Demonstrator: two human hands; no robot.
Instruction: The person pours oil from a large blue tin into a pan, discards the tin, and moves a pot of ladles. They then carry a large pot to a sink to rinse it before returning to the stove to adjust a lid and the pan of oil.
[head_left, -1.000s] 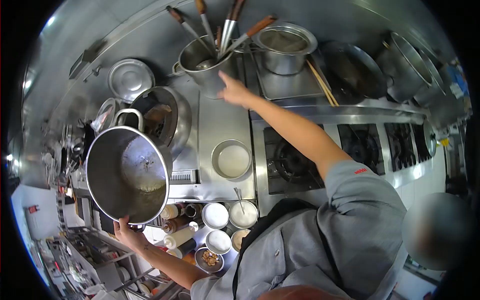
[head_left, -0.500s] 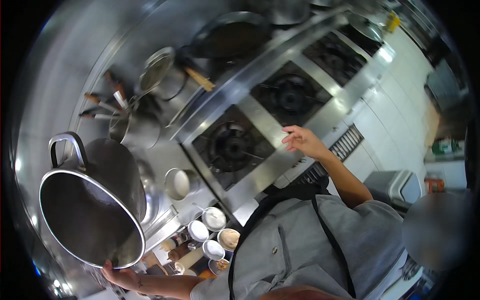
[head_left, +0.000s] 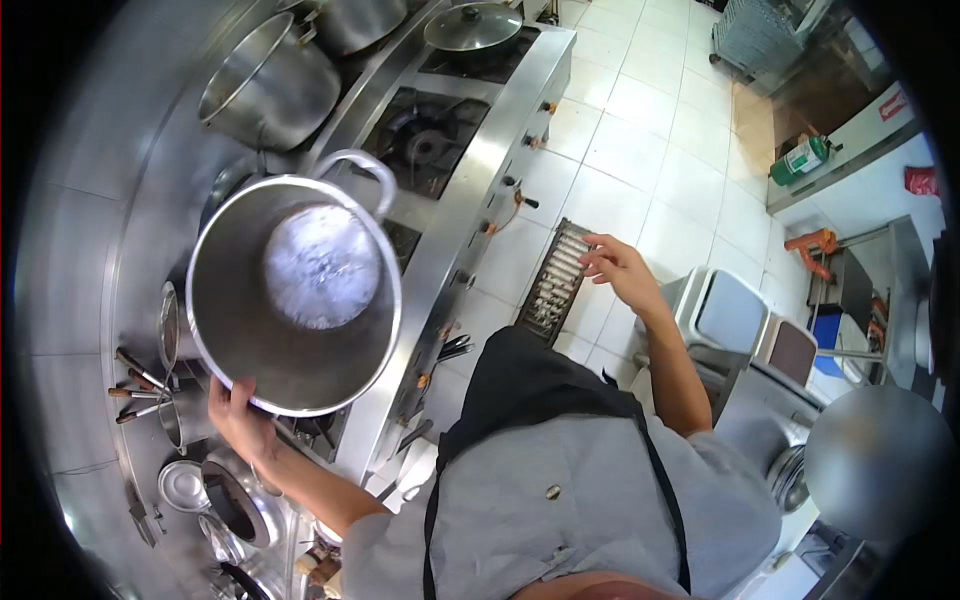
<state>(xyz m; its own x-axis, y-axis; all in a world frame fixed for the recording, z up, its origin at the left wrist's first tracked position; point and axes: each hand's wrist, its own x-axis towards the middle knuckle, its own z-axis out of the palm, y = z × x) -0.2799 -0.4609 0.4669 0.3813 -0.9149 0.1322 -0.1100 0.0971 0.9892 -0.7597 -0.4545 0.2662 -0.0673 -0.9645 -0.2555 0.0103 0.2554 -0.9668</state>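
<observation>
A large stainless-steel stockpot (head_left: 230, 340) is tilted so that I look straight into its mouth. My left hand (head_left: 243, 420) grips it near the rim at the lower left, fingers over the edge. The pot's shiny bottom (head_left: 322, 268) catches the light, and one loop handle (head_left: 372, 180) stands out at the upper right. In this view the pot overlaps the near part of the gas range (head_left: 500, 130). Out over the floor, away from the pot, my right hand (head_left: 620, 272) hangs in the air, fingers loosely bent and apart, holding nothing.
Behind the range stand large pots (head_left: 275, 85); a glass-lidded pan (head_left: 472, 27) is at its far end. Wooden-handled utensils (head_left: 140, 390) lean at left. A floor drain grate (head_left: 556, 283) runs beside my apron. Lidded bins (head_left: 730, 305) stand to the right.
My view has swung toward the right. The stockpot, still in my left hand, has moved from the counter side to over the range. My right hand stays free.
</observation>
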